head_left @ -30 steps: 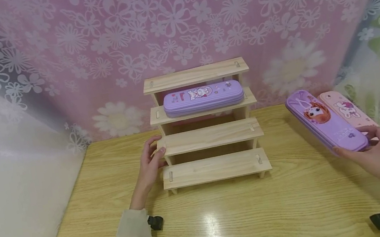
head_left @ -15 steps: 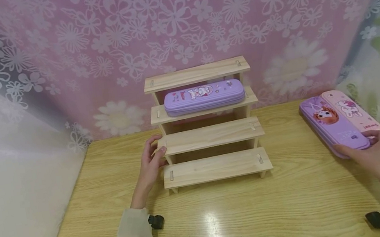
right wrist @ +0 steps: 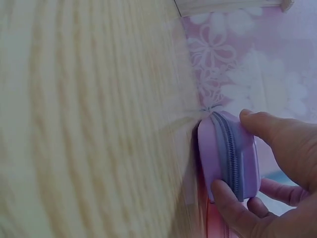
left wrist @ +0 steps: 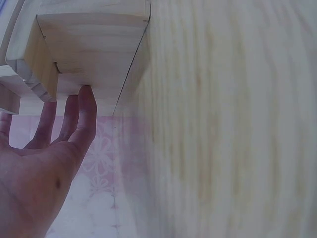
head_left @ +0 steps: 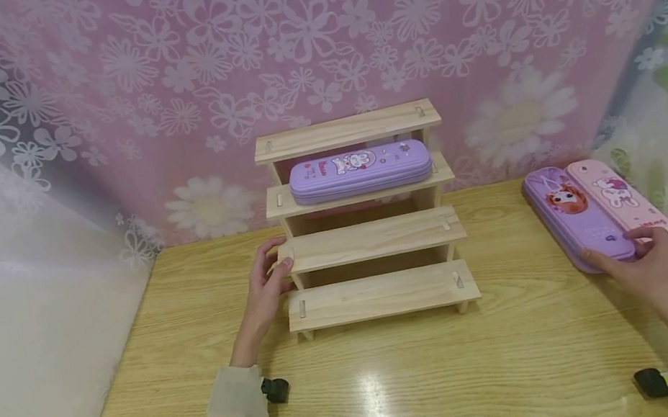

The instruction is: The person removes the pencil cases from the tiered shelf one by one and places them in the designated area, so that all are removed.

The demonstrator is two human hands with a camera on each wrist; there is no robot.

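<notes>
The right hand (head_left: 661,269) curls its fingers (right wrist: 233,198) round the near end of a purple pencil case (head_left: 578,217) — thumb on one side, the other fingers on the opposite side, as the right wrist view shows along the zip edge. That case lies flat on the wooden surface (head_left: 402,387) at the right, its long side touching a pink pencil case (head_left: 624,199) just to its right; both run from near to far, angled slightly leftward.

The left hand (head_left: 264,289) rests with fairly straight fingers (left wrist: 86,106) against the left end of a wooden stepped shelf (head_left: 372,239) — gripping nothing, fingertips touching the side panel at about the second step from the bottom. The shelf stands at the middle of the surface with four steps rising toward the far side. A second purple pencil case (head_left: 359,169) lies lengthwise on the third step up, under the top board. Behind everything hangs a pink flowered curtain (head_left: 308,45).
</notes>
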